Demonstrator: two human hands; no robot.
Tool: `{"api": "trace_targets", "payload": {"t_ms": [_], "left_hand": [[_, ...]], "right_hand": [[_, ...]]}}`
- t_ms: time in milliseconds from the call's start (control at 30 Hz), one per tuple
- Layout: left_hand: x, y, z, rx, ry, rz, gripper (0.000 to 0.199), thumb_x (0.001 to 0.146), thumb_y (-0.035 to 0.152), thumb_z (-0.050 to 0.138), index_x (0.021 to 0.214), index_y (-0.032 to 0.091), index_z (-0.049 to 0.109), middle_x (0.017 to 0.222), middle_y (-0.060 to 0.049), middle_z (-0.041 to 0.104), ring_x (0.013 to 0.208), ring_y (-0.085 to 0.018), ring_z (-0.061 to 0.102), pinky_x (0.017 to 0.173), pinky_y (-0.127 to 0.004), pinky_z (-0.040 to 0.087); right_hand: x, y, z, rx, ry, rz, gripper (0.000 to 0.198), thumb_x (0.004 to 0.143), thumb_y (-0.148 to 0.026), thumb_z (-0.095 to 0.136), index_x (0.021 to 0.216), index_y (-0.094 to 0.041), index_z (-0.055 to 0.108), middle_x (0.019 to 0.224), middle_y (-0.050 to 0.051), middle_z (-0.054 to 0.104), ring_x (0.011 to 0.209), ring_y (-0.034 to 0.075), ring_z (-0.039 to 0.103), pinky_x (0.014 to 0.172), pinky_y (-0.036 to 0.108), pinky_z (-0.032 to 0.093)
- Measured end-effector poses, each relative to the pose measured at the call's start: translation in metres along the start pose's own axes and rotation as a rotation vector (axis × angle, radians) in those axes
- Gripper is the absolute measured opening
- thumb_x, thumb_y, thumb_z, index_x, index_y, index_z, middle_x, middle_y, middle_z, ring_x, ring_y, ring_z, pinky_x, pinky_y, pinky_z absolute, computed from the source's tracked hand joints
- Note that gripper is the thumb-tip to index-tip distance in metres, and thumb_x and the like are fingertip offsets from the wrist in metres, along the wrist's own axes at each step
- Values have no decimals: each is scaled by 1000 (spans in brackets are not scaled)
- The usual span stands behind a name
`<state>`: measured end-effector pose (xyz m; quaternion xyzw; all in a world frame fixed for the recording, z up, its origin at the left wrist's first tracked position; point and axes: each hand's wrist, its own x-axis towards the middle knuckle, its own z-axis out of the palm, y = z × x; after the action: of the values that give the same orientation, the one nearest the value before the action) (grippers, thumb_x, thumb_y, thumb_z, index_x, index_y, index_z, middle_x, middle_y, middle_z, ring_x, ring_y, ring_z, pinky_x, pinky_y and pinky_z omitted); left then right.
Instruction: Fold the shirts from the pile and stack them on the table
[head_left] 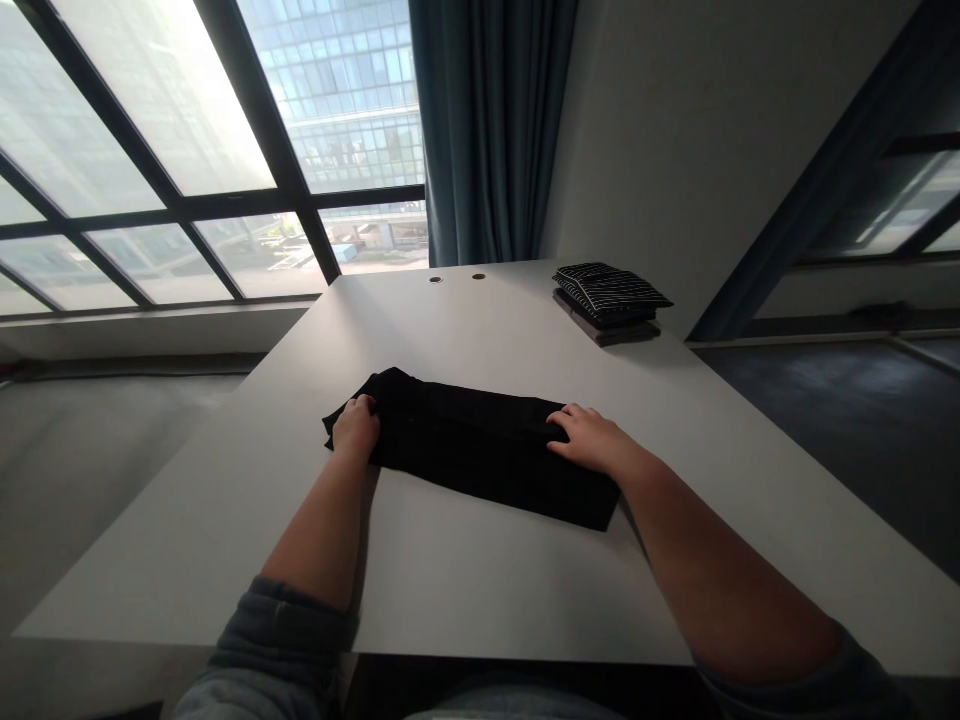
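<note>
A black garment (465, 440), folded into a long strip, lies slantwise on the white table (450, 570). Its exact kind cannot be made out. My left hand (356, 428) is closed on its left end, the fingertips curled into the cloth. At the right end, my right hand (589, 437) grips the upper layer between thumb and fingers. The left end looks bunched and uneven, while the right end has a straight edge. Cloth under both hands is hidden.
A stack of folded clothes (611, 300), a black-and-white striped one on top, sits at the table's far right. Two round cable holes (478, 277) are near the back edge. Behind the table hang blue curtains (495, 130) beside large windows (352, 90).
</note>
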<state>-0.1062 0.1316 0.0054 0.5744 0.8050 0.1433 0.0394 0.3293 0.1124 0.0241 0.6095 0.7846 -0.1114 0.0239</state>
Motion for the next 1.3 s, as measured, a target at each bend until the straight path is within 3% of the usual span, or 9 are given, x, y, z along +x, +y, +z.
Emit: {"api": "trace_targets", "payload": {"t_ms": [333, 467, 600, 700, 833, 933, 1067, 1200, 1300], "left_hand": [[3, 5, 7, 80, 67, 121, 30, 104, 37, 47, 121, 21, 65, 135, -16, 63, 126, -33, 60, 103, -42, 49], [-2, 16, 1, 104, 48, 149, 26, 104, 37, 48, 117, 20, 63, 114, -14, 74, 116, -33, 66, 100, -44, 48], [-14, 32, -7, -128, 13, 191, 23, 102, 37, 54, 120, 25, 62, 108, -7, 77, 101, -28, 71, 88, -37, 51], [-34, 52, -13, -360, 19, 254, 16, 100, 35, 57, 110, 28, 67, 104, -2, 78, 98, -24, 71, 87, -33, 51], [-69, 86, -17, -593, -52, 379, 15, 97, 35, 58, 99, 27, 70, 95, 0, 77, 88, -21, 70, 82, -32, 52], [-90, 103, -16, -730, -154, 430, 15, 95, 37, 59, 96, 24, 68, 87, 0, 73, 80, -18, 66, 75, -30, 50], [-99, 108, -10, -893, -282, 514, 16, 92, 37, 61, 96, 23, 65, 86, 0, 70, 80, -17, 64, 74, -29, 50], [-96, 102, -6, -919, -274, 590, 16, 93, 37, 63, 98, 22, 65, 89, -1, 70, 82, -17, 65, 74, -28, 51], [-94, 97, -8, -810, -224, 737, 13, 97, 33, 61, 102, 23, 68, 94, -2, 71, 85, -17, 66, 77, -30, 52]], "right_hand": [[-1, -11, -3, 61, 209, -151, 39, 96, -38, 61, 131, -23, 69, 140, 13, 65, 130, 32, 56, 113, 47, 44], [-2, -23, -5, 125, 304, -236, 31, 96, -34, 60, 123, -23, 72, 133, 11, 69, 126, 30, 60, 112, 46, 46], [-6, -40, -6, 212, 415, -352, 24, 96, -28, 59, 114, -21, 74, 123, 11, 73, 120, 30, 64, 110, 48, 49], [-12, -60, -6, 325, 524, -444, 19, 97, -25, 59, 110, -22, 73, 118, 10, 74, 116, 29, 66, 108, 49, 51], [-22, -92, -2, 464, 648, -532, 21, 98, -26, 61, 117, -24, 69, 121, 9, 73, 119, 28, 64, 111, 51, 50], [-24, -111, 7, 528, 655, -545, 27, 95, -24, 65, 122, -23, 67, 121, 10, 72, 118, 29, 64, 110, 51, 51], [-23, -120, 17, 671, 661, -505, 26, 94, -20, 65, 119, -24, 67, 116, 9, 71, 114, 26, 66, 105, 46, 54], [-21, -119, 22, 822, 644, -499, 23, 93, -20, 68, 115, -25, 69, 110, 5, 72, 105, 23, 69, 97, 41, 57], [-20, -117, 23, 877, 639, -490, 20, 90, -18, 73, 109, -25, 71, 104, 4, 72, 99, 22, 69, 92, 38, 57]]}}
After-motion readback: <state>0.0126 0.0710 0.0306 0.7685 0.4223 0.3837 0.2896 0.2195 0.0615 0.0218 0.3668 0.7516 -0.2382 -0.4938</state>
